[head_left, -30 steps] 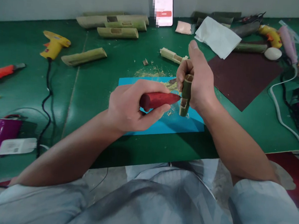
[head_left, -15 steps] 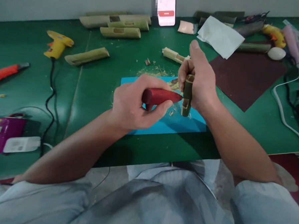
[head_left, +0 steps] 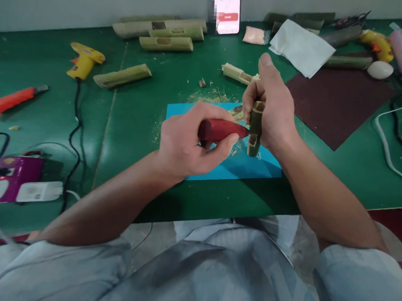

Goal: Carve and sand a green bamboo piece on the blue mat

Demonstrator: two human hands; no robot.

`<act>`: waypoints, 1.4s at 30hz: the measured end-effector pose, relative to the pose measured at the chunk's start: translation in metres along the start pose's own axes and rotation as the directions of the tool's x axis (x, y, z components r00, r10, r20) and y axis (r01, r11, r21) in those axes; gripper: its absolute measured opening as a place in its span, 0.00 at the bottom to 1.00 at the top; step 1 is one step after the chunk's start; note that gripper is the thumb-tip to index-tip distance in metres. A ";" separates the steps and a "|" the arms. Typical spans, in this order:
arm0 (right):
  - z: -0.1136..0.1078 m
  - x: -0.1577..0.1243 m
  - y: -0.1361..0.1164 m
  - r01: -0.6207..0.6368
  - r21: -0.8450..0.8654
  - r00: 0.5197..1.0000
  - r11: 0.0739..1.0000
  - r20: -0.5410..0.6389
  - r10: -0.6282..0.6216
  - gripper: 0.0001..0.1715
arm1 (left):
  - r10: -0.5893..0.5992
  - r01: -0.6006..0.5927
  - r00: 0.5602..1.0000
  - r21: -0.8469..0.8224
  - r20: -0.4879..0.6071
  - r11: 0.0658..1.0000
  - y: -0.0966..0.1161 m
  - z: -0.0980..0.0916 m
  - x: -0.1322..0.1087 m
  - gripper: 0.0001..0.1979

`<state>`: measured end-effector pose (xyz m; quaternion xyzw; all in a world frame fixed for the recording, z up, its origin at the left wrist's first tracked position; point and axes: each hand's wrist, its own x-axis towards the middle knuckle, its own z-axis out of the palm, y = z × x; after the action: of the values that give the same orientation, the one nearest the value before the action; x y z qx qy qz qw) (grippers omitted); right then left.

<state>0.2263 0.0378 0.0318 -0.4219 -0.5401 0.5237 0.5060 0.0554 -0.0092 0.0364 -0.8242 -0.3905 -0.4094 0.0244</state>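
Note:
My left hand is closed around a thick red tool that tapers to a dark point. The point meets the left side of a short dark-green bamboo tube, or comes very close to it. That tube stands nearly upright in the grip of my right hand, thumb raised, and has a notch cut near its lower end. Beneath both hands lies a blue sheet with pale shavings on it. Whatever blade or bit the red tool has cannot be made out.
Beyond the sheet lies a pale carved bamboo piece. Several bamboo tubes line the back near a phone. A yellow glue gun, an orange-red cutter and a purple box are left; brown paper is right.
The whole view has slid slightly, so everything sits a little further right in the picture. Both hands keep their hold, with the tool's point still at the bamboo tube.

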 end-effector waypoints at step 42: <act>0.013 -0.006 -0.013 -0.144 -0.069 0.989 0.987 -0.034 0.142 0.38 | -0.017 0.011 0.992 -0.045 -0.126 0.999 -0.005 0.015 -0.002 0.07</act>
<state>0.2149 0.0285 0.0446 -0.4849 -0.5194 0.5329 0.4595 0.0606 -0.0014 0.0239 -0.7943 -0.3847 -0.4694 0.0278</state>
